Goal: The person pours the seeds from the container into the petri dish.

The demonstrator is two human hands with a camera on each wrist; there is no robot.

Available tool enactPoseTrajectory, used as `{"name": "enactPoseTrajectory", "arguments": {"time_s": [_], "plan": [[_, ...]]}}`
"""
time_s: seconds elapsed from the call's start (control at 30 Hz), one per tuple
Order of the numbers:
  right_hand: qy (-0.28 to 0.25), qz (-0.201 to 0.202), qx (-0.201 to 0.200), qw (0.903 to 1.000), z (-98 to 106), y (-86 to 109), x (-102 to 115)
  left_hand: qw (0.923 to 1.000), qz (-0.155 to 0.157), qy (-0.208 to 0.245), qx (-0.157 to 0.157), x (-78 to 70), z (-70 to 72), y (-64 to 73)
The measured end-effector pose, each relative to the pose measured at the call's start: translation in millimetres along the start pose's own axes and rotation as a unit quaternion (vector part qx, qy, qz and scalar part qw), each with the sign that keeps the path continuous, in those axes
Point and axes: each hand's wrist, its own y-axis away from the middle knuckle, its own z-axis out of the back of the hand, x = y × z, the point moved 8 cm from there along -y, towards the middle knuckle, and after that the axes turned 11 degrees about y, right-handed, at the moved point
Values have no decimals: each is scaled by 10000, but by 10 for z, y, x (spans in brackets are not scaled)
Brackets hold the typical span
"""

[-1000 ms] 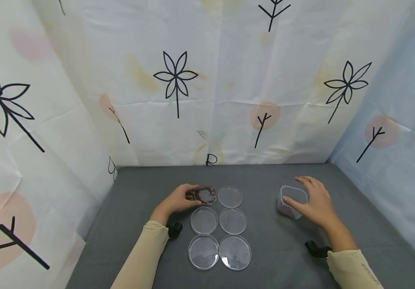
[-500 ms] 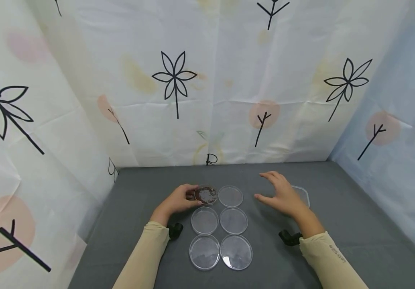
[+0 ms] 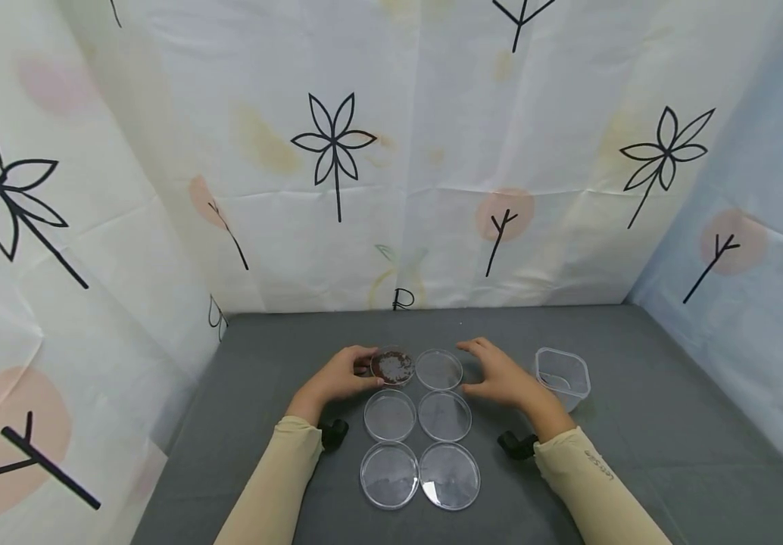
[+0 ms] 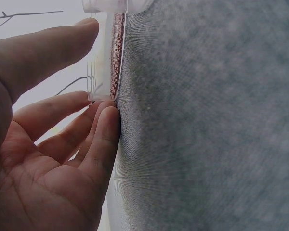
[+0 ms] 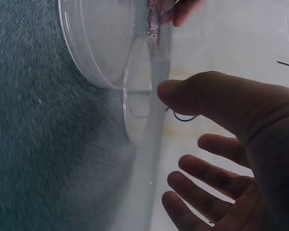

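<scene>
In the head view my left hand (image 3: 334, 380) holds a clear petri dish (image 3: 391, 366) at its left side, thumb in front and fingers behind. Reddish-brown granules cover part of the dish's bottom; the left wrist view shows them as a thin layer (image 4: 116, 57) along the base. To its right stands a clear petri dish (image 3: 439, 369) without granules. My right hand (image 3: 500, 377) is at that dish's right side, thumb and fingers spread around it. In the right wrist view the thumb (image 5: 197, 96) is close to the dish's rim; whether it touches is unclear.
Two petri dishes (image 3: 390, 415) (image 3: 444, 415) form a middle row, and two more (image 3: 390, 474) (image 3: 450, 475) a front row. A clear square plastic tub (image 3: 562, 375) stands at the right, behind my right wrist, on the grey tabletop (image 3: 671, 424). Patterned cloth walls (image 3: 425, 250) enclose the back and sides.
My right hand has moved left, from around the plastic tub to the back right petri dish. The tub is left standing on the table. My left hand stays at the granule-filled dish.
</scene>
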Motion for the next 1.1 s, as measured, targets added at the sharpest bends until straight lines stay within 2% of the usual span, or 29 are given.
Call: {"name": "enactPoseTrajectory", "arguments": {"time_s": [0.13,0.67,0.93,1.1], "plan": [[-120,-83,183,9997,-90,-72,-36,10000,-11,-19,-12,0,-3,2],[47,-250,645,9976,-239,-302,-198,10000,-36,-2,-14,-18,5,-8],[-31,-393,886,9953,-295,-341,-245,10000,28,1,-15,4,-3,6],[-92,-351,916,9951,-310,-346,-256,10000,-48,-43,-37,3,-10,7]]}}
